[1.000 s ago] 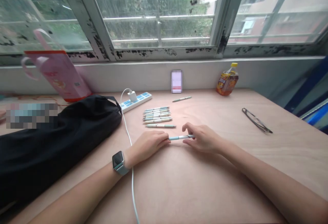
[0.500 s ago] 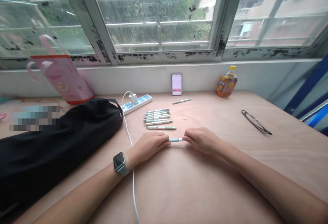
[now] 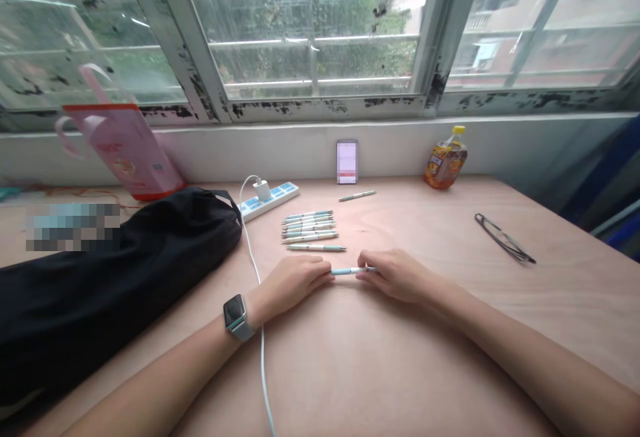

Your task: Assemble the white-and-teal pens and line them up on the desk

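Note:
A light blue and white pen (image 3: 345, 271) lies level between my two hands, low over the wooden table (image 3: 345, 370). My left hand (image 3: 299, 278) pinches its left end. At the right end, the thumb and fingers of my right hand (image 3: 393, 274) are around the white part, with a bit of the pen showing between them. Just beyond my hands lies a single pen (image 3: 316, 248), and behind it several similar pens (image 3: 310, 226) are in a stack of near-parallel rows. Another pen (image 3: 357, 196) rests farther back, slightly tilted.
A phone (image 3: 347, 162) leans on the wall. A bottle (image 3: 446, 158) and folded glasses (image 3: 505, 238) are to the right. On the left are a black bag (image 3: 150, 257), a pink bag (image 3: 133, 150), and a power strip (image 3: 273, 200) with a white cable (image 3: 264, 370).
The fingers of my right hand have loosened a little around the pen, so more of its right part shows. The view has shifted slightly.

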